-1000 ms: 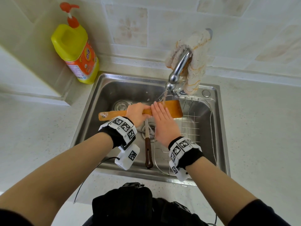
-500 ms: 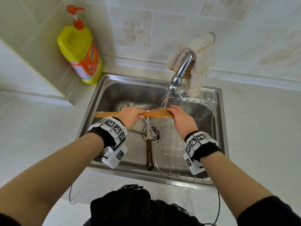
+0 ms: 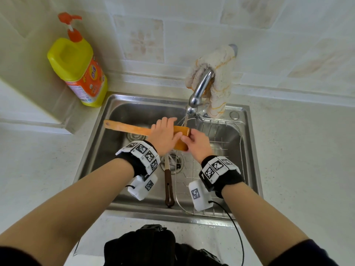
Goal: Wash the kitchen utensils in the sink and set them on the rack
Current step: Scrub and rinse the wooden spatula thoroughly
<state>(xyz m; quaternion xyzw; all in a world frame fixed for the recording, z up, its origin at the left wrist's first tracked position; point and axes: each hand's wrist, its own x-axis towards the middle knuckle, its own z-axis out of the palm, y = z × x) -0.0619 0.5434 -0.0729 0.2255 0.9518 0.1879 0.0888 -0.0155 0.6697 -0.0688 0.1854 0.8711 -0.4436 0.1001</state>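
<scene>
Left hand (image 3: 163, 134) fingers wrap wooden spatula (image 3: 124, 129); right hand (image 3: 198, 144) pinches blade (tap (image 3: 199, 87) running).

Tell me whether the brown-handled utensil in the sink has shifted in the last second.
No. The brown-handled utensil still lies with its metal end over the drain, handle toward the front wall of the sink.

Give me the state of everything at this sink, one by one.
Tap: running.
Spatula: held under the tap.
Left hand: grips spatula's middle.
Right hand: pinches its blade.
Knife: lying in the sink.
Rack: in the sink, right side.
Bottle: upright.
Cloth: draped over tap.
</scene>
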